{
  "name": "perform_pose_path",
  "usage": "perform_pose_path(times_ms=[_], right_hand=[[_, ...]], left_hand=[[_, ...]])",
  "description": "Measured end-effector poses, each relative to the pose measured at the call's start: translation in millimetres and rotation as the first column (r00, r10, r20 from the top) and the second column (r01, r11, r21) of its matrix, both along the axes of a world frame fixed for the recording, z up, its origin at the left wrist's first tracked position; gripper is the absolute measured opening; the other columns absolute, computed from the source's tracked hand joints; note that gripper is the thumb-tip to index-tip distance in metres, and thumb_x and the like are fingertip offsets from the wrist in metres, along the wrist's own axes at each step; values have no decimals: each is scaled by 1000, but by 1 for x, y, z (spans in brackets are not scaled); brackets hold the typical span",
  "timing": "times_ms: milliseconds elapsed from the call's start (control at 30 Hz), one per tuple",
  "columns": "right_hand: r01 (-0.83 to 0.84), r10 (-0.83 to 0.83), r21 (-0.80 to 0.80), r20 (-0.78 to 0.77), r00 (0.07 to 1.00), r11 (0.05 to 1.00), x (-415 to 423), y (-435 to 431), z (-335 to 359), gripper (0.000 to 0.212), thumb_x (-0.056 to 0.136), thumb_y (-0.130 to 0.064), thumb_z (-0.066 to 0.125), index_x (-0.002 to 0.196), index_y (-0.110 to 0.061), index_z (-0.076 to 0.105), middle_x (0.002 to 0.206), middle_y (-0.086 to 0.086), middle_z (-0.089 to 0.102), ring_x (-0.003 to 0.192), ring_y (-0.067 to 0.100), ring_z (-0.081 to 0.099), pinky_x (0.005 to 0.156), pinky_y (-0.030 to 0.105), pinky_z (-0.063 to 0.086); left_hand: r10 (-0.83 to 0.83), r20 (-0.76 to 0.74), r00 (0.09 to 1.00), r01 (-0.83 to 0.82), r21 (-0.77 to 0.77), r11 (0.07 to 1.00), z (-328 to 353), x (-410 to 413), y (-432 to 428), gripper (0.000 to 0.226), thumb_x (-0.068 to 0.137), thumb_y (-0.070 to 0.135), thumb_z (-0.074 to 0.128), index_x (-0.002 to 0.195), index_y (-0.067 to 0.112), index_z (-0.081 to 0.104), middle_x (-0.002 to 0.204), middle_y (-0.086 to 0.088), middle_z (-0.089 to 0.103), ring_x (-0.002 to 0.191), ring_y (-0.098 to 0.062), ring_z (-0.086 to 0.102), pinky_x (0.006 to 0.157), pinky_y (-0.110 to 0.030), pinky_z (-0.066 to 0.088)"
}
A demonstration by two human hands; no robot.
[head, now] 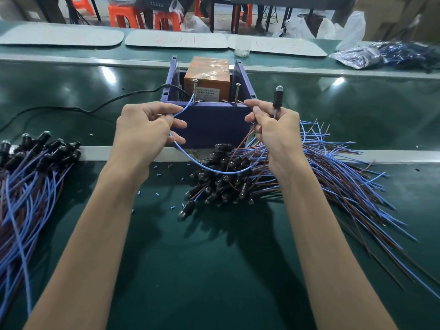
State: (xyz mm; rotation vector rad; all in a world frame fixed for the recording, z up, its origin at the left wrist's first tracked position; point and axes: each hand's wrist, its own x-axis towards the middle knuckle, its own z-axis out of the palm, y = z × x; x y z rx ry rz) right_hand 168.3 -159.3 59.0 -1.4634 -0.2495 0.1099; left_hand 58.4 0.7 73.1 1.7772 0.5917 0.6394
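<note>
My left hand (147, 126) pinches a light blue wire (204, 167) whose end reaches up to the left metal screw (194, 91) on a purple box (209, 125). That wire sags in a loop over to my right hand (273, 129). In the right hand I grip a black lamp holder (278, 98) with a clear bulb on top, held upright, and pinch its brown wire (240, 144), whose tip points toward the right screw (237, 94). An orange block (207, 77) sits inside the box.
A heap of black lamp holders with blue and brown wires (238, 177) lies under my right hand. A second bundle (31, 167) lies at the left. A black cable (95, 107) runs left from the box. Small blue insulation bits (157, 194) dot the green belt (214, 258).
</note>
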Motion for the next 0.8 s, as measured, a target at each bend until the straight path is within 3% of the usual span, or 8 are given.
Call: perform_pose_path(times_ms=[233,800], right_hand=[[21,-21,-11,4,1000,1000,1,1,0,25,95,-2,51,87,-17,70,57,-9,61,43,-3,43,44,8,32],[-2,2,-56,-9,1000,998,-1,-3,4,26,96,-4,51,86,-20,69,57,-10,63,47,-6,49,46,7,36]], left_hand=[[-5,-26,1000,6,28,1000,1,0,1,28,95,2,48,97,20,69,78,3,70,44,-3,60,50,-9,44],[-13,-46,999,14,42,999,3,-1,0,29,94,3,49,93,23,69,78,3,71,45,-4,61,50,-9,44]])
